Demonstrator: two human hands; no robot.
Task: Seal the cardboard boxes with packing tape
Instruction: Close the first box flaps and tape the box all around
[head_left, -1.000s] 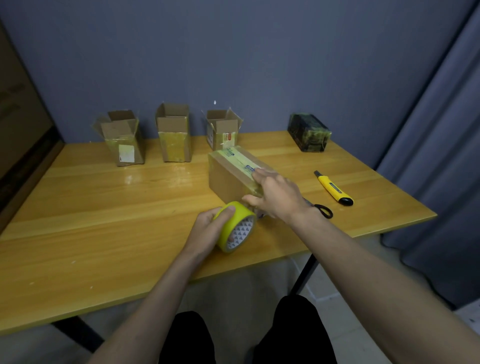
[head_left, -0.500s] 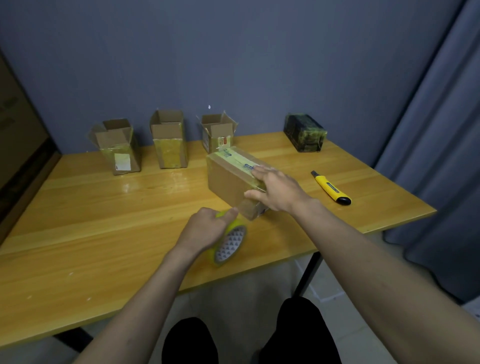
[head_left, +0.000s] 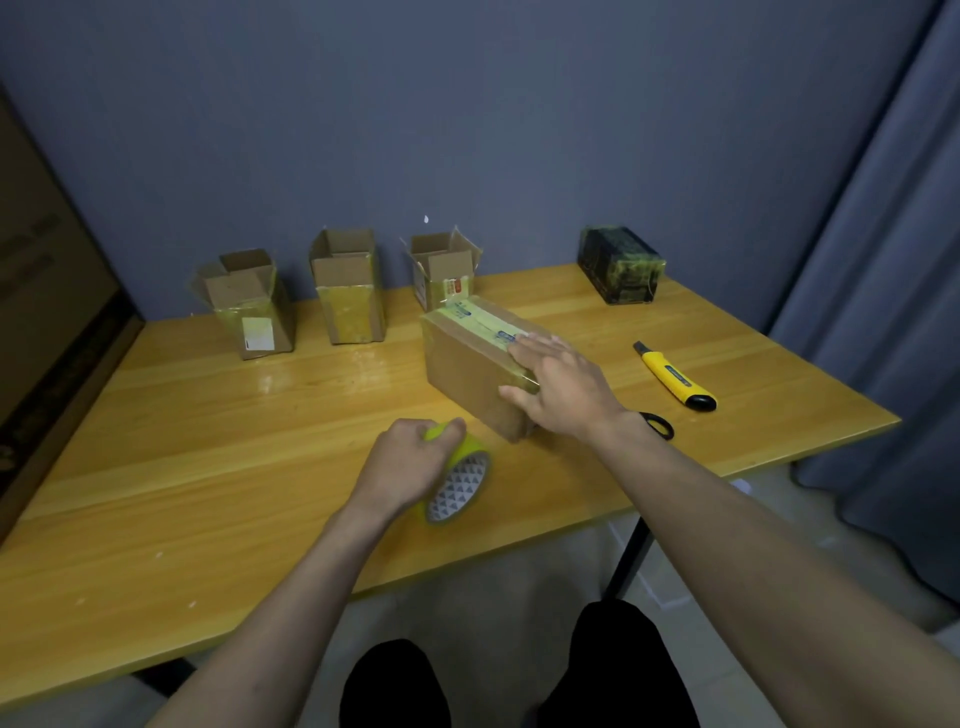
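Note:
A closed cardboard box (head_left: 467, 364) lies mid-table with a strip of yellow tape along its top. My right hand (head_left: 563, 387) lies flat on the box's near end, fingers straight, thumb against the side. My left hand (head_left: 408, 467) grips a roll of yellow packing tape (head_left: 460, 486) just in front of the box, near the table's front edge. Three open-topped cardboard boxes stand at the back: left (head_left: 249, 304), middle (head_left: 349, 286) and right (head_left: 444, 270).
A yellow utility knife (head_left: 675, 376) lies right of the box, and black scissors (head_left: 657, 425) peek out behind my right wrist. A dark wrapped block (head_left: 621, 270) sits at the back right. A grey curtain (head_left: 883, 312) hangs beyond the wooden table (head_left: 208, 441).
My left hand has drawn the tape roll down and away from the box's near end. My right hand has slid slightly along the box top and stays pressed there.

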